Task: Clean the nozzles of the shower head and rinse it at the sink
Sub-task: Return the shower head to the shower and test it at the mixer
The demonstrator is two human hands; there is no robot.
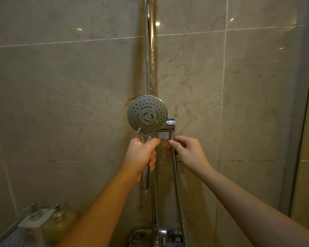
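**Two hands at the shower rail, one on the handle, one at the hose**

Two bare hands are raised to the chrome rail (151,56) on the tiled wall (61,86). The left hand (143,157) has its fingers (152,162) wrapped shut around the handle of the shower head (147,117). Its round grey nozzle face sits directly above those fingers and faces the camera. The lower end of the handle pokes out below the left palm.

The right hand (187,150) is just beside the left, its fingertips (173,144) pinched together on the top of the metal hose (177,184). That spot lies right under the chrome holder bracket (169,125). A small white block sits between the two sets of fingers, touching the bracket's underside. Whether the right fingertips actually squeeze the hose or only rest against it cannot be told for sure, though they are closed around it.

From the right fingertips the hose hangs straight down to the chrome tap fittings (161,234), well below both hands. Far below and outward of the left fingers, two pump bottles (59,221) stand on a wall shelf (12,227), blurred by the lens edge. Beyond the right hand, a glass panel edge (307,122) runs up the frame.
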